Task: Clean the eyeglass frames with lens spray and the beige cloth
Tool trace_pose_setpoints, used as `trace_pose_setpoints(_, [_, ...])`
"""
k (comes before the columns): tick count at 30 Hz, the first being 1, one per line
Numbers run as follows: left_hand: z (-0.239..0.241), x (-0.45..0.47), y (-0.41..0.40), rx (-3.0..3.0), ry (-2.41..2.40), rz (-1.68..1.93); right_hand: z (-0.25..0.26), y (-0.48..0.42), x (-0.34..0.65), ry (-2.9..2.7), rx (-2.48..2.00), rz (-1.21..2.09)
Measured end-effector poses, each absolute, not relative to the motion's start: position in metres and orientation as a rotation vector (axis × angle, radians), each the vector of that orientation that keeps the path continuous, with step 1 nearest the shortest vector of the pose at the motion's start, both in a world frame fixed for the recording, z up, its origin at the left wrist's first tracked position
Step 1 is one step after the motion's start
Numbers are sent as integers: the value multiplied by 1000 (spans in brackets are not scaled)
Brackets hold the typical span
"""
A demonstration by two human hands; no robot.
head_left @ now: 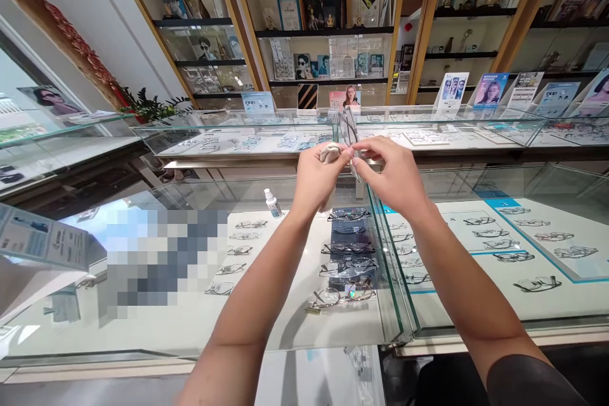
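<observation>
A: Left to right, what do we find around the white bottle (272,204)?

B: Nearer to us and slightly left of it, a column of display spectacles (240,250) lies in the glass counter (181,330).

A: And our left hand (314,174)?

B: Up and to the right of the bottle, curled around a pale cloth (329,153), with its thumb tip reaching the eyeglasses (349,130).

A: Where do we have those exactly?

B: Farther right of the bottle and higher, off the counter, roughly upright between our hands and just beside the cloth. They are blurred, so we can't tell which part each fingertip presses.

A: How should they handle for us?

B: Light and fairly stiff, we'd judge, yet thin enough to bend, with slick lenses that smudge. We'd grip gently at the rim or bridge. The cloth should be soft and limp.

A: Our right hand (392,171)?

B: Farthest right of the bottle, thumb and finger pinched on the eyeglasses, which lie left of its palm.
</observation>
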State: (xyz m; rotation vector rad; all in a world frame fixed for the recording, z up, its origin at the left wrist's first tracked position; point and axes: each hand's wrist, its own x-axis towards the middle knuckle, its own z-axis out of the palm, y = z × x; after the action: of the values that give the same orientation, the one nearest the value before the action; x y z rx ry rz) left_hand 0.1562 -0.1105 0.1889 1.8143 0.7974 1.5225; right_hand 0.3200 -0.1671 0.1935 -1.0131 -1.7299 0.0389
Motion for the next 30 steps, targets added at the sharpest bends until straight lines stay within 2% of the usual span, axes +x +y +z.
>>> trace_pose_setpoints(7, [192, 136, -95, 2133, 865, 1172, 203, -171, 337, -1590, -1058, -15])
trace_pose_setpoints(13, [173, 149, -85, 2602, 1192, 299, 205, -173, 340, -1569, -1019, 17])
trace_pose_setpoints(16, [156, 166, -79, 2648, 1338, -144, 207, -174, 337, -1579, -1016, 35])
trace_pose_setpoints(19, [140, 180, -75, 2607, 1390, -423, 208, -175, 335, -1587, -1007, 46])
trace_pose_setpoints(23, [126, 189, -71, 2591, 1403, -596, 208, -173, 335, -1587, -993, 59])
trace_pose_setpoints(30, [112, 192, -63, 2568, 1427, -660, 209, -175, 331, -1607, -994, 55])
